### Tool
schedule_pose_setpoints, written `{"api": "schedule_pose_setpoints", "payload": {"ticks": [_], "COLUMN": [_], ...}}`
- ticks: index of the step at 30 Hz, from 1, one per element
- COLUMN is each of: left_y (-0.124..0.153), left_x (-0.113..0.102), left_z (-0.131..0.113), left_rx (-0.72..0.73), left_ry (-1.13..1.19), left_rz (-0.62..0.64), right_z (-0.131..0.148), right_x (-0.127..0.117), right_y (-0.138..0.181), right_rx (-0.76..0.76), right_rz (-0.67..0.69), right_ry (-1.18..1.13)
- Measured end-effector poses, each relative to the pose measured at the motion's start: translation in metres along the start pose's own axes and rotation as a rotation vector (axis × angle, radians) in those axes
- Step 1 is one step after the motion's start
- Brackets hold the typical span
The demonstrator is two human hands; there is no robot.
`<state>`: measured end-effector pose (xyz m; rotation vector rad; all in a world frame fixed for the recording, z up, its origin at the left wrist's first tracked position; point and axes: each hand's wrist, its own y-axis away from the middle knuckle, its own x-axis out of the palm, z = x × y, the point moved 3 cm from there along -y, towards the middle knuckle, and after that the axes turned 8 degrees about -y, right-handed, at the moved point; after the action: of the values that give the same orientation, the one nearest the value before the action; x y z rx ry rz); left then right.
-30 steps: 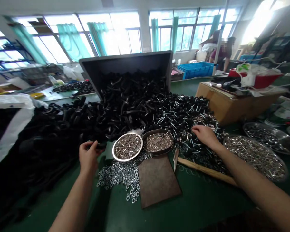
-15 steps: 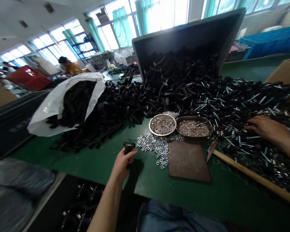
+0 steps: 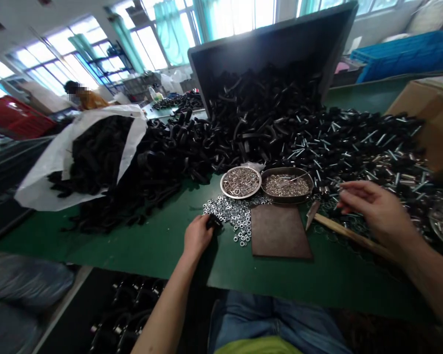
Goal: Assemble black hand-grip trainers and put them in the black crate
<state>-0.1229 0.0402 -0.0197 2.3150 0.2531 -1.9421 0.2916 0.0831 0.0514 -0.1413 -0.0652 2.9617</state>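
Note:
My left hand (image 3: 198, 237) is closed around a black plastic part (image 3: 214, 222), just above the green table beside loose metal nuts (image 3: 239, 216). My right hand (image 3: 378, 209) is over the hammer's wooden handle (image 3: 349, 235), thumb and fingers drawn together. Whatever may be between its fingertips is too small to make out. Between the hands lies a flat brown plate (image 3: 280, 231). Behind it stand a round metal dish (image 3: 240, 182) of small metal pieces and an oval tin (image 3: 287, 199) of small metal parts. Black knobs with metal studs (image 3: 339, 135) are heaped beyond my right hand.
A tipped grey bin (image 3: 269, 44) spills black curved parts (image 3: 243, 132) across the back. A white sack (image 3: 40, 182) of black parts lies left. At the right are a cardboard box (image 3: 421, 108) and a blue crate (image 3: 406, 51). Another person (image 3: 88, 98) sits far left.
My right hand has come away from the heap of studded knobs, toward me and left. My left hand has turned the black part, which now lies lower and closer to the nuts. The view has shifted slightly.

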Motion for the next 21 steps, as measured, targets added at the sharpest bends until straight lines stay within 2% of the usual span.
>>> {"api": "schedule_pose_setpoints", "payload": {"ticks": [5, 9, 10, 12, 14, 16, 18, 21], "left_y": [-0.002, 0.000, 0.004, 0.021, 0.044, 0.068, 0.088, 0.101], "left_x": [-0.002, -0.010, -0.013, -0.016, -0.014, -0.010, -0.006, -0.004], "left_z": [-0.003, -0.003, -0.006, -0.018, -0.041, -0.069, -0.091, -0.107], "left_rx": [0.050, 0.008, -0.030, -0.115, -0.163, -0.183, -0.225, -0.234], "left_ry": [-0.160, -0.137, -0.053, 0.324, 0.888, 1.293, 1.471, 1.547], "left_rz": [-0.007, -0.003, -0.006, 0.014, 0.111, 0.268, 0.377, 0.425], "right_z": [-0.033, -0.048, -0.048, -0.045, -0.038, -0.029, -0.023, -0.017], "right_x": [0.058, 0.087, 0.092, 0.101, 0.109, 0.116, 0.121, 0.123], "right_y": [0.064, 0.092, 0.096, 0.104, 0.112, 0.119, 0.125, 0.129], "right_rx": [0.122, 0.189, 0.196, 0.214, 0.234, 0.251, 0.262, 0.277], "right_rz": [0.231, 0.301, 0.314, 0.361, 0.424, 0.486, 0.526, 0.542], "right_ry": [-0.180, -0.293, -0.315, -0.360, -0.398, -0.417, -0.424, -0.448]}}
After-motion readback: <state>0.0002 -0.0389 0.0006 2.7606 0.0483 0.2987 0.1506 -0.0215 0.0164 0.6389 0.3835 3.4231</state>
